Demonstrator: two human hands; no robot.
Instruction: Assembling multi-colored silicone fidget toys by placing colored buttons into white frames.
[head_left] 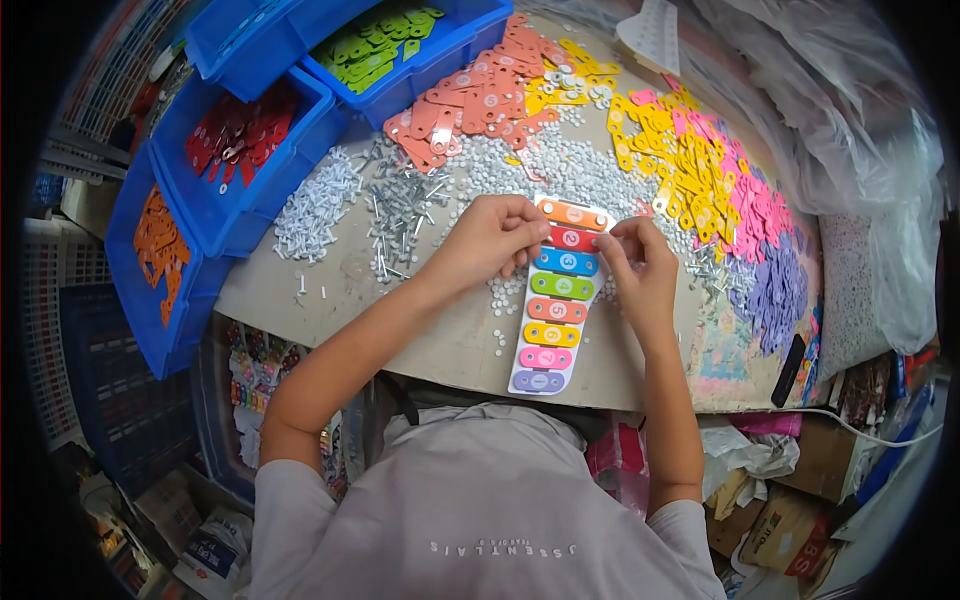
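Observation:
A toy xylophone (546, 384) with a long white base and coloured metal bars lies lengthwise in front of me at the table's front edge. Its orange bar (575, 214) at the far end has a white cap at each end. The bars nearer me show bare metal spots at their ends. My left hand (492, 238) is closed, thumb and fingertips pinched at the left end of the red bar (572, 239). At that bar's right end, my right hand (642, 265) has its fingers pinched too. Anything small between the fingertips is hidden.
Loose white caps (575, 160), white pins (318, 205) and metal screws or nails (395, 205) spread across the table. Heaps of salmon (480, 100), yellow (690, 165), pink (760, 215) and purple bars (772, 300) curve around the right. Blue bins (262, 215) stand left; a black object (788, 370) lies right.

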